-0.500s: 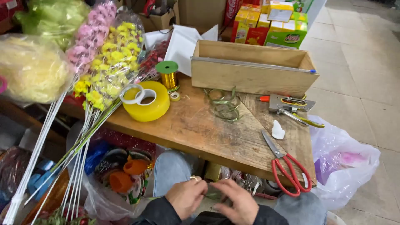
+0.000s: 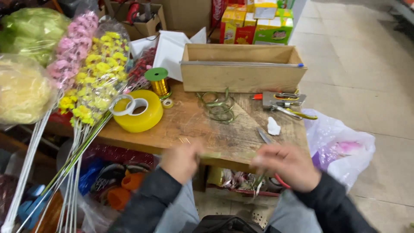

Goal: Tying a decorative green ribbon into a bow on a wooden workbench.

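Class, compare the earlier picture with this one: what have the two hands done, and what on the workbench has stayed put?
Both hands rose from the lap to the bench edge and spread apart: left hand, right hand, a thin pale green strip stretched between them; blur hides each grip. The red-handled scissors are now mostly covered by the right hand. The yellow tape roll, wooden box and stapler stayed put.

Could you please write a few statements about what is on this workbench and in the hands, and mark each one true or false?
1. The left hand and right hand hold a thin pale-green strip between them. True.
2. The wooden box is packed with flowers. False: it looks empty.
3. The yellow tape roll lies beside the gold wire spool. True.
4. The yellow flowers lie right of the box. False: they are left.
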